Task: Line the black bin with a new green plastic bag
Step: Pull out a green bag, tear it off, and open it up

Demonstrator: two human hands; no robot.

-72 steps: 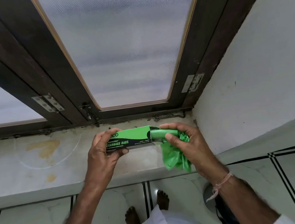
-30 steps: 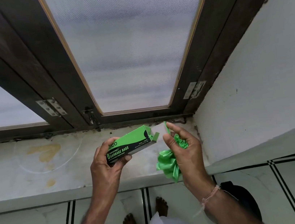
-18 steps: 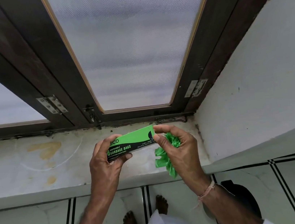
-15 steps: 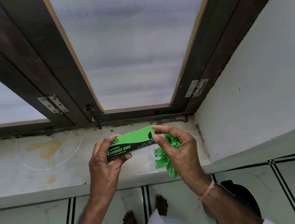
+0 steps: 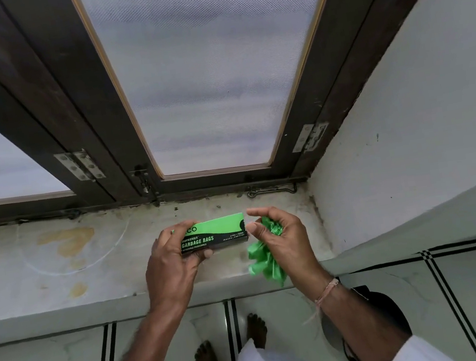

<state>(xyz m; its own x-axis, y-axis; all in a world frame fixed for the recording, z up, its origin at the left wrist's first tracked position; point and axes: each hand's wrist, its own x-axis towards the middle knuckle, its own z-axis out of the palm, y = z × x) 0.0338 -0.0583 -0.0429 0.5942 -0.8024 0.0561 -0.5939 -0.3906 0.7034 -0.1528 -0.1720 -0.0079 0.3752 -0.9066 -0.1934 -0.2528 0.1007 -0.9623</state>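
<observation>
window sill [image 5: 61, 281]: stained, bare at left | left hand [image 5: 172, 266]: clamped on garbage-bag box [image 5: 216, 233], end flap looks shut | right hand [image 5: 282, 241]: fingers curled round crumpled green bag [image 5: 265, 260], tail hanging | black bin [image 5: 382, 322]: on floor, lower right (mostly hidden by forearm) | advice: set box on sill, shake bag open two-handed.

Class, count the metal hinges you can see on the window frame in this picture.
2. One hinge sits on the left frame post, the other on the right post beside the white wall. More may lie outside the view.
</observation>
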